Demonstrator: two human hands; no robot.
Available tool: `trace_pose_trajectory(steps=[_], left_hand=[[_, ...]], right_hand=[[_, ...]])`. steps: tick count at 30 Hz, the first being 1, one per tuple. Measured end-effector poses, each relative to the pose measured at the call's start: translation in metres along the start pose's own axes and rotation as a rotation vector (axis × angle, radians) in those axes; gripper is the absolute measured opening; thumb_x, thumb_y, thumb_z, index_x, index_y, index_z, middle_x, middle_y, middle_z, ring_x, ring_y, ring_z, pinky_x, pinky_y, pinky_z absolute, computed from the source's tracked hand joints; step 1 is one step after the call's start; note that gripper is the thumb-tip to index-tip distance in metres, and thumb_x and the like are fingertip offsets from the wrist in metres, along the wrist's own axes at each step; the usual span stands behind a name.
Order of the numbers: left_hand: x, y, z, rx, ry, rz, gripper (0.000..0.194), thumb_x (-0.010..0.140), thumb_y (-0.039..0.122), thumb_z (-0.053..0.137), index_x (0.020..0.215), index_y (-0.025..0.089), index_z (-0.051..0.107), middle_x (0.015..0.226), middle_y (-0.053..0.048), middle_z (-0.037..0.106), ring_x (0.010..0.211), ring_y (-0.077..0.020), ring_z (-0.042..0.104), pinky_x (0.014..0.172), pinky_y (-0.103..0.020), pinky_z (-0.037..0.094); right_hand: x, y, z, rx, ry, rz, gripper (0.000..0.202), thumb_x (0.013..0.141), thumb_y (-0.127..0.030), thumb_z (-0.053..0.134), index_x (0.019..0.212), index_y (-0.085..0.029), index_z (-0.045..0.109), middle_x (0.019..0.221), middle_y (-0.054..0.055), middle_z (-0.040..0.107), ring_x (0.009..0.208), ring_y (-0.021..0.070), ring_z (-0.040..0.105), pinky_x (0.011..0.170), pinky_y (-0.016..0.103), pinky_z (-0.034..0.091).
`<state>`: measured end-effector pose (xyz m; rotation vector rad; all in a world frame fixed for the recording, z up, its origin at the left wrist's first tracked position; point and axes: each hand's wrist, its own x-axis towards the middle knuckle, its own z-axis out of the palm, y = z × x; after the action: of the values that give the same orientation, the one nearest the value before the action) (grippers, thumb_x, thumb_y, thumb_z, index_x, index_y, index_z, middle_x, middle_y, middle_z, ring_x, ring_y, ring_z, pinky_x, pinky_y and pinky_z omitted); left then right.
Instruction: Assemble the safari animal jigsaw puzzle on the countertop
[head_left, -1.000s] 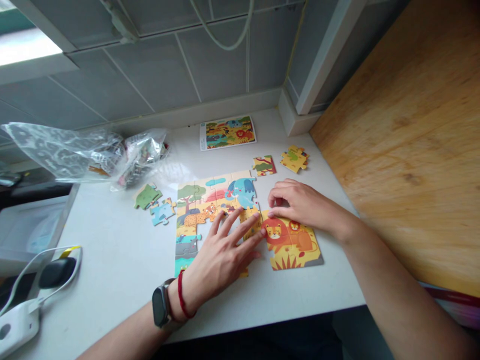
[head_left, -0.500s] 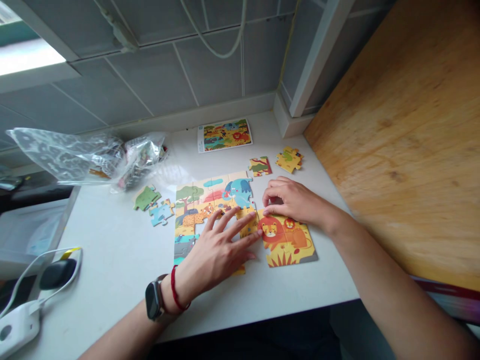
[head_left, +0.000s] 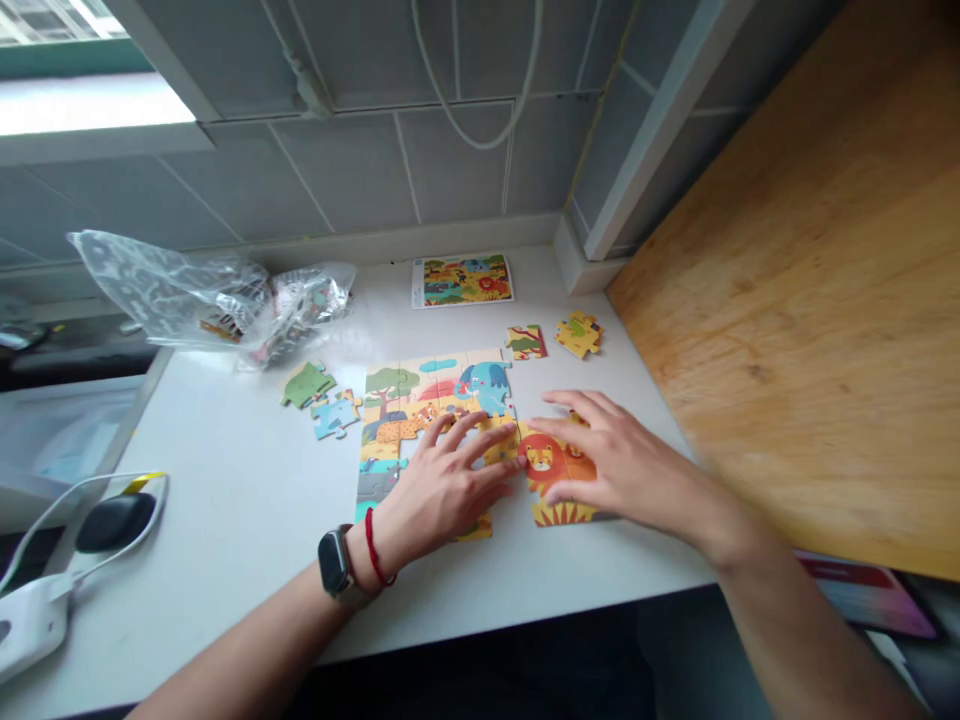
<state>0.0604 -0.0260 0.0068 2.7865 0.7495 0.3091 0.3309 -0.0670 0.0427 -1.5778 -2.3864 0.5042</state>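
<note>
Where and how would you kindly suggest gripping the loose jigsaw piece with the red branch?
I'd pinch the red-branched jigsaw piece by its straight right edge, bringing the right hand in from the near right: it lies flat, its knobbed left side toward the printed elephant.

Head view, forward and steeply down

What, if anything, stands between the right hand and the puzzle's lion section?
Nothing visible does: the right hand is spread directly over the lion section. At that section's left edge, though, one of the left hand's fingers ends; whether it touches is unclear.
</note>
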Motion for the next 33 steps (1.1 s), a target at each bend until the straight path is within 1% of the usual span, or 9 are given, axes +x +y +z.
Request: trace_pose_trajectory(steps=[2,3,6,8,15,21,25,28,33], left_hand=[[0.000,-0.001,0.002,-0.010,0.014,0.004,0.033,0.107,0.037,0.060,0.139,0.039,0.068,0.159,0.002,0.056,0.144,-0.0347,0.048,0.117,-0.058,0.039],[-0.001,-0.001,0.003,-0.012,0.024,0.007,0.032,0.107,0.038,0.061,0.138,0.039,0.068,0.158,0.002,0.057,0.144,-0.0345,0.048,0.117,-0.058,0.038],[-0.002,-0.002,0.005,-0.014,0.046,0.013,0.031,0.106,0.041,0.062,0.136,0.039,0.069,0.157,0.002,0.058,0.143,-0.0341,0.048,0.117,-0.057,0.037],[-0.003,-0.002,0.007,-0.019,0.056,0.011,0.031,0.106,0.042,0.062,0.136,0.039,0.069,0.157,0.002,0.058,0.143,-0.0339,0.049,0.117,-0.056,0.036],[-0.005,-0.003,0.010,-0.022,0.075,0.018,0.033,0.106,0.047,0.060,0.138,0.039,0.068,0.158,0.001,0.058,0.144,-0.0347,0.048,0.117,-0.056,0.035],[-0.005,-0.003,0.011,-0.055,0.099,0.024,0.035,0.106,0.048,0.060,0.138,0.036,0.068,0.157,-0.001,0.058,0.144,-0.0364,0.049,0.117,-0.057,0.035],[-0.008,-0.009,0.013,-0.141,0.124,0.030,0.037,0.107,0.048,0.059,0.140,0.033,0.067,0.156,-0.003,0.059,0.143,-0.0362,0.051,0.118,-0.059,0.038],[-0.008,-0.020,0.010,-0.267,0.230,0.005,0.034,0.110,0.037,0.053,0.140,0.027,0.066,0.151,-0.009,0.063,0.139,-0.0307,0.056,0.116,-0.054,0.046],[-0.005,-0.045,-0.007,-0.416,0.562,-0.185,0.026,0.110,0.024,0.049,0.130,0.023,0.067,0.131,-0.008,0.073,0.132,-0.0260,0.060,0.114,-0.052,0.050]], right_hand=[[-0.026,-0.012,0.016,-0.025,-0.004,-0.006,0.096,0.074,-0.059,0.091,0.158,-0.029,0.054,0.169,0.013,0.045,0.154,0.0429,0.044,0.121,0.060,0.046],[-0.037,-0.015,0.025,-0.036,0.006,0.005,0.101,0.075,-0.059,0.090,0.162,-0.028,0.048,0.172,0.013,0.039,0.157,0.0436,0.039,0.123,0.062,0.043],[-0.063,-0.011,0.047,-0.069,0.072,0.057,0.087,0.089,-0.055,0.080,0.165,-0.031,0.044,0.175,0.010,0.035,0.163,0.0424,0.027,0.123,0.066,0.041],[-0.070,-0.003,0.053,-0.070,0.107,0.053,0.075,0.095,-0.052,0.075,0.163,-0.033,0.047,0.174,0.009,0.037,0.162,0.0405,0.029,0.123,0.068,0.041],[-0.069,0.017,0.040,0.055,0.115,0.017,0.062,0.093,-0.046,0.080,0.151,-0.035,0.062,0.171,0.005,0.041,0.160,0.0363,0.036,0.126,0.062,0.042],[-0.067,0.024,0.036,0.116,0.137,0.014,0.065,0.092,-0.049,0.080,0.152,-0.033,0.061,0.169,0.008,0.045,0.159,0.0354,0.039,0.123,0.062,0.045],[-0.066,0.022,0.037,0.164,0.205,0.037,0.057,0.097,-0.042,0.074,0.152,-0.032,0.061,0.165,0.009,0.051,0.155,0.0334,0.046,0.121,0.058,0.049],[-0.061,0.016,0.035,0.173,0.265,0.045,0.048,0.101,-0.034,0.070,0.148,-0.030,0.065,0.161,0.010,0.057,0.153,0.0325,0.049,0.119,0.056,0.051],[-0.044,0.012,0.021,0.141,0.343,0.079,0.038,0.101,-0.033,0.069,0.138,-0.027,0.072,0.154,0.011,0.063,0.147,0.0317,0.056,0.119,0.055,0.052]])
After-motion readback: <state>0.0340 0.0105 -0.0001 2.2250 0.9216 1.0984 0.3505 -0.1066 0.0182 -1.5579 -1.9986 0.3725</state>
